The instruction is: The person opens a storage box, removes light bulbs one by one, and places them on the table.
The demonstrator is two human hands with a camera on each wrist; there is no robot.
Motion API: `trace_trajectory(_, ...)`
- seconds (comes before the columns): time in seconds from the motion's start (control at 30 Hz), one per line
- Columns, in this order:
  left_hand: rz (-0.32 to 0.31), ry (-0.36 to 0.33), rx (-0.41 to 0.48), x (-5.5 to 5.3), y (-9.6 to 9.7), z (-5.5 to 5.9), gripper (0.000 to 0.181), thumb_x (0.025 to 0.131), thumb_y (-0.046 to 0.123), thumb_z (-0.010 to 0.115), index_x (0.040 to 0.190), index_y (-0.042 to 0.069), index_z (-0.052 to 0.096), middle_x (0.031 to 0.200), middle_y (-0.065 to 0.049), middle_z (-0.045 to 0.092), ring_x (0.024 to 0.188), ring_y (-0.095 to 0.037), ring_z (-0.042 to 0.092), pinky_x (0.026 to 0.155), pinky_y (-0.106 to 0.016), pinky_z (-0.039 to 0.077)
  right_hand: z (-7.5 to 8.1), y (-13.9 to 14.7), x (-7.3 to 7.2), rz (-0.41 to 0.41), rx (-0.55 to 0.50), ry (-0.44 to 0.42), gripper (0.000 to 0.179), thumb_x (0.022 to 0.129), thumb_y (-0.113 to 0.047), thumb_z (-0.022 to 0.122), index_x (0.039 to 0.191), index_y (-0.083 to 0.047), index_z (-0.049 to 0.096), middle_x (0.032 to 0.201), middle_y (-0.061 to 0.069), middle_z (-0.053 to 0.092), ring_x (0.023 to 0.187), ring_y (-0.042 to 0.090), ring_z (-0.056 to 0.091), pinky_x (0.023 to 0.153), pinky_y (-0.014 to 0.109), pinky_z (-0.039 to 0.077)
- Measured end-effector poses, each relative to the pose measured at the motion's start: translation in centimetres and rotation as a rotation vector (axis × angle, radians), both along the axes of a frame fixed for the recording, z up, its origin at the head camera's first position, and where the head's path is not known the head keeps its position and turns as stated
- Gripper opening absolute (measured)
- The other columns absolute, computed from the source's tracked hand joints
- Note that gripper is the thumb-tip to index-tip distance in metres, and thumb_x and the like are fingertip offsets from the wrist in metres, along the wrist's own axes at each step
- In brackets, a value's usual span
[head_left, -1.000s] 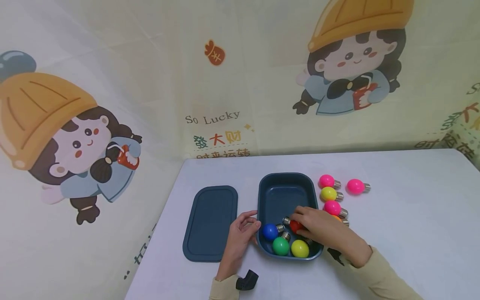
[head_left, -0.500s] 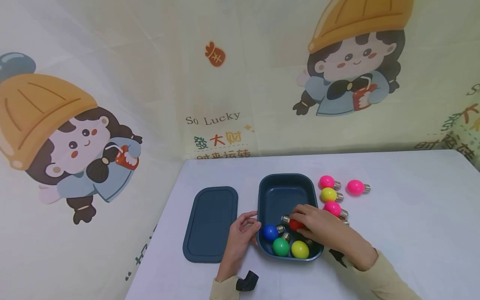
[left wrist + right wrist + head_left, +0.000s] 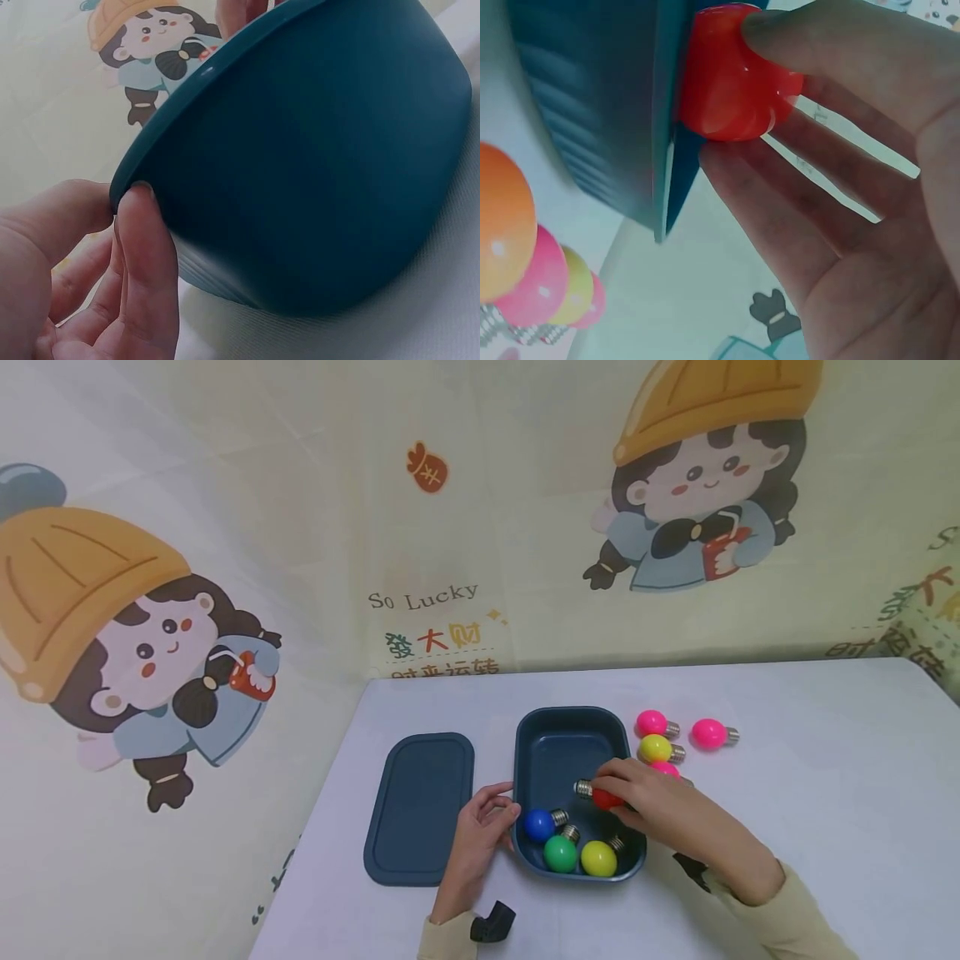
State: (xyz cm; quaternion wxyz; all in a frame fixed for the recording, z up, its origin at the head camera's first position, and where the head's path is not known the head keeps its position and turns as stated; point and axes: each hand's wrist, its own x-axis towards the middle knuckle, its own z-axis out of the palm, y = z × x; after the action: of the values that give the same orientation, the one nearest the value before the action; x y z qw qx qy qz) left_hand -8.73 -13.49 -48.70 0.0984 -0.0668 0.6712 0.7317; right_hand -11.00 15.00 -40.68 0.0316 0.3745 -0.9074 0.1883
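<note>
A dark blue rectangular container [image 3: 572,753] stands on the table. My left hand [image 3: 486,822] pinches its left rim; in the left wrist view the thumb [image 3: 75,206] meets the rim and a finger [image 3: 148,240] presses the outer wall. My right hand [image 3: 663,797] holds a red light bulb [image 3: 604,799] over the container's right side, its metal screw base pointing left. The right wrist view shows this red bulb's round end [image 3: 731,82] between thumb and fingers. Inside the container lie a blue bulb [image 3: 537,826], a green bulb [image 3: 559,854] and a yellow bulb [image 3: 599,859].
Left of the container lies a flat dark blue lid [image 3: 420,810]. To its right rest pink bulbs [image 3: 651,722], one set apart [image 3: 708,734], and a yellow bulb [image 3: 655,749]. An orange bulb [image 3: 502,221] shows in the right wrist view. A printed cloth [image 3: 540,527] hangs behind.
The right hand has lifted the red bulb and moved it slightly right and away from the other bulbs in the container. The left hand stays at the rim.
</note>
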Motion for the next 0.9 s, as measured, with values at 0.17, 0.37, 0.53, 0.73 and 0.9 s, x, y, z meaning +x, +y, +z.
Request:
trace_trajectory(0.17,0.002,0.006,0.003,0.0,0.0,0.1,0.046,0.090,0.019,0.075,0.131,0.005,0.059,0.099,-0.004,0.061,0.076,-0.010,0.060,0.056,-0.022,0.051,0.4,0.6,-0.1,-0.007,-0.018,0.028,0.045,0.069,-0.006,0.089,0.110,-0.010,0.071,0.110,0.006,0.064,0.098,0.024,0.063,0.070,0.034,0.061)
trace_trajectory(0.37,0.003,0.004,0.002,0.0,0.0,0.0,0.046,0.089,0.019,0.075,0.130,0.005,0.059,0.099,-0.005,0.061,0.076,-0.011,0.060,0.056,-0.022,0.051,0.8,1.3,0.2,-0.058,-0.005,0.012,0.049,0.068,-0.008,0.090,0.112,-0.011,0.071,0.113,0.007,0.065,0.101,0.026,0.063,0.069,0.034,0.061)
trace_trajectory(0.53,0.002,0.006,-0.003,0.0,-0.1,-0.1,0.045,0.090,0.019,0.074,0.130,0.005,0.059,0.098,-0.004,0.061,0.074,-0.010,0.060,0.055,-0.022,0.051,1.0,1.8,0.3,-0.085,0.009,-0.005,0.050,0.069,-0.009,0.090,0.115,-0.011,0.071,0.115,0.008,0.065,0.105,0.027,0.063,0.072,0.035,0.061)
trace_trajectory(0.73,-0.001,0.007,0.004,-0.1,-0.1,-0.3,0.042,0.091,0.020,0.073,0.130,0.009,0.060,0.099,-0.005,0.062,0.074,-0.011,0.060,0.055,-0.022,0.051,1.2,3.0,0.4,-0.094,0.008,-0.022,0.056,0.066,-0.008,0.091,0.118,-0.011,0.069,0.118,0.010,0.064,0.108,0.030,0.062,0.072,0.037,0.061)
trace_trajectory(0.9,-0.002,0.015,0.004,-0.1,-0.2,-0.5,0.041,0.092,0.020,0.072,0.130,0.010,0.060,0.100,-0.005,0.062,0.075,-0.011,0.061,0.055,-0.022,0.051,0.9,3.8,0.4,-0.100,-0.003,0.027,0.058,0.063,-0.003,0.092,0.116,-0.011,0.070,0.115,0.010,0.064,0.105,0.029,0.063,0.070,0.036,0.061)
